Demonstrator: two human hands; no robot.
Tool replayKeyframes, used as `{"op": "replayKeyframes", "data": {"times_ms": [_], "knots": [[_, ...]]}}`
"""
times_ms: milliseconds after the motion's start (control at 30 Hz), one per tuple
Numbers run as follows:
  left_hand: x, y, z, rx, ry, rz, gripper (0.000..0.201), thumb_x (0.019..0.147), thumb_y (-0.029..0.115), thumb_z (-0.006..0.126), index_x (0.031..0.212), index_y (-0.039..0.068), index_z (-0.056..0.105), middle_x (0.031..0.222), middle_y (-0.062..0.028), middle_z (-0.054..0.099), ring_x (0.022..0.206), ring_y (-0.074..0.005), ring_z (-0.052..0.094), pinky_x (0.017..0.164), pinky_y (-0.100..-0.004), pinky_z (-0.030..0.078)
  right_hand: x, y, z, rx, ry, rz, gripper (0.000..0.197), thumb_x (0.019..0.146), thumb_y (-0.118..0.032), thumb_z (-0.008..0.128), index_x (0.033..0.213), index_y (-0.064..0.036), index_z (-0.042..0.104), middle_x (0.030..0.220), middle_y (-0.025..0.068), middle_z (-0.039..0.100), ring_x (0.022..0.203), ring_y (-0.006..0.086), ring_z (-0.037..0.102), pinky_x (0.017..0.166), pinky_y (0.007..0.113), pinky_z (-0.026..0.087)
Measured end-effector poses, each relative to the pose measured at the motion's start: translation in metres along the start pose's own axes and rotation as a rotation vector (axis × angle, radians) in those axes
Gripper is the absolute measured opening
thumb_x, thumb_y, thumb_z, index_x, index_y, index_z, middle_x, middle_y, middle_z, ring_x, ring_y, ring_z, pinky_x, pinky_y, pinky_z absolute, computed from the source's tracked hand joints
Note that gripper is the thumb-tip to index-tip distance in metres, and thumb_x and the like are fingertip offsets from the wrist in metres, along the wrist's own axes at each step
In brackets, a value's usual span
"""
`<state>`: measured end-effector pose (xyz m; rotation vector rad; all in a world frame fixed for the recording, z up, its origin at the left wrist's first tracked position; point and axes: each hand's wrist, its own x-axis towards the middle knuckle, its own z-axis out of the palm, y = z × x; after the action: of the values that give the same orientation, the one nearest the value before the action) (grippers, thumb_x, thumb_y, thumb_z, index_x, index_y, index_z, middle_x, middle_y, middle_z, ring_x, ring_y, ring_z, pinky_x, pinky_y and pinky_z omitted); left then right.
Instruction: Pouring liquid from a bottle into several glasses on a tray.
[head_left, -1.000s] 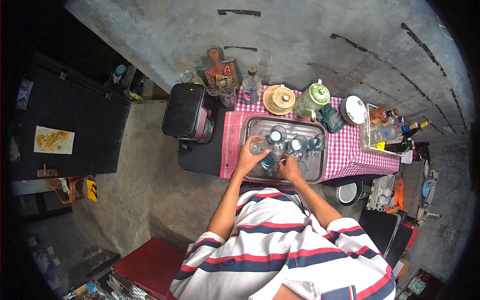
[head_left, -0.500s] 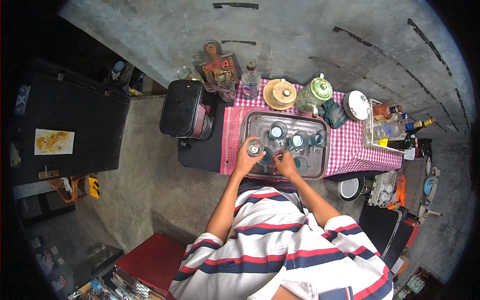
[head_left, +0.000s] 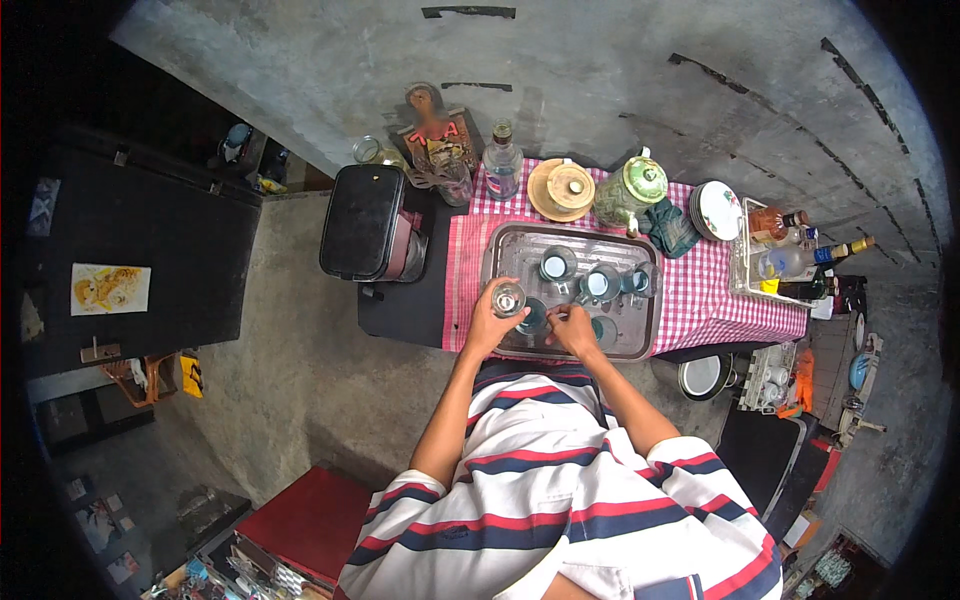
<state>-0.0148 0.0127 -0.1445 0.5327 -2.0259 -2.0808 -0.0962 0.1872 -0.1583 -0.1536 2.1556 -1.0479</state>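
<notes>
My left hand (head_left: 489,322) is wrapped round a clear drinking glass (head_left: 508,298) over the left rim of a brown tray (head_left: 655,300). Just right of it, a bluish glass mug (head_left: 533,317) stands in the tray. My right hand (head_left: 573,331) is closed in a pinch beside this mug, its fingertips near the mug's right side. What those fingers grip is too small to make out. Several more glass mugs share the tray: one (head_left: 556,264) at the back, another (head_left: 598,285) in the middle, one (head_left: 637,279) toward the right, and one (head_left: 603,329) partly behind my right hand.
Behind the tray stand a clear bottle (head_left: 502,162), a lidded beige cup (head_left: 572,187) on a saucer and a green teapot (head_left: 640,183). Stacked plates (head_left: 717,211) and a white basket (head_left: 745,255) of bottles are on the right. A dark bin-shaped container (head_left: 364,222) sits at the left.
Both hands keep nearly the same places and grips. The whole view has shifted very slightly.
</notes>
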Motion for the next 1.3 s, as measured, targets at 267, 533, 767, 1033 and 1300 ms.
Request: {"op": "replayKeyframes", "data": {"times_ms": [267, 533, 767, 1033, 1300], "knots": [[0.001, 0.011, 0.001, -0.020, -0.022, -0.022, 0.054, 0.075, 0.005, 0.080, 0.123, 0.003, 0.054, 0.118, -0.0081, 0.060, 0.106, -0.0160, 0.059, 0.092, -0.0293, 0.047, 0.003, 0.000, 0.003, 0.121, 0.338, -0.132, 0.032, 0.094, -0.028, 0.061, 0.085, 0.0005, 0.072, 0.051, 0.0024, 0.058, 0.042, 0.0090, 0.051, 0.044, 0.028, 0.040], [-0.005, 0.007, -0.002, 0.034, 0.008, -0.041, 0.056, 0.074, 0.007, 0.082, 0.123, 0.003, 0.054, 0.121, -0.0085, 0.061, 0.110, -0.0172, 0.059, 0.095, -0.0311, 0.046, 0.011, -0.048, -0.006, 0.177, 0.318, -0.332, 0.031, 0.099, -0.026, 0.058, 0.086, -0.0007, 0.072, 0.049, -0.0044, 0.046, 0.044, 0.0041, 0.039, 0.043, 0.025, 0.030], [-0.007, 0.013, -0.005, 0.042, 0.053, -0.007, 0.056, 0.074, 0.008, 0.082, 0.123, 0.003, 0.055, 0.125, -0.0103, 0.062, 0.113, -0.0210, 0.060, 0.096, -0.0333, 0.046, 0.049, -0.099, -0.010, 0.297, 0.223, -0.383, 0.024, 0.097, -0.021, 0.058, 0.093, -0.0002, 0.070, 0.063, 0.0031, 0.058, 0.057, 0.0090, 0.054, 0.055, 0.027, 0.042], [-0.015, 0.018, -0.009, 0.005, 0.115, -0.057, 0.054, 0.075, 0.005, 0.081, 0.121, 0.002, 0.055, 0.128, -0.0115, 0.061, 0.115, -0.0183, 0.058, 0.099, -0.0325, 0.044, 0.106, -0.120, -0.003, 0.120, 0.278, -0.568, 0.039, 0.081, -0.008, 0.069, 0.119, -0.0055, 0.058, 0.108, 0.0143, 0.060, 0.098, 0.0260, 0.061, 0.089, 0.038, 0.048], [-0.025, 0.008, -0.020, 0.020, 0.203, -0.090, 0.055, 0.074, 0.004, 0.081, 0.122, 0.002, 0.054, 0.126, -0.0118, 0.062, 0.114, -0.0200, 0.059, 0.100, -0.0332, 0.044, 0.167, -0.143, -0.006, -0.004, 0.339, -0.681, 0.085, 0.068, -0.008, 0.077, 0.142, -0.0050, 0.035, 0.131, 0.0219, 0.043, 0.128, 0.0383, 0.041, 0.111, 0.044, 0.033]]}}
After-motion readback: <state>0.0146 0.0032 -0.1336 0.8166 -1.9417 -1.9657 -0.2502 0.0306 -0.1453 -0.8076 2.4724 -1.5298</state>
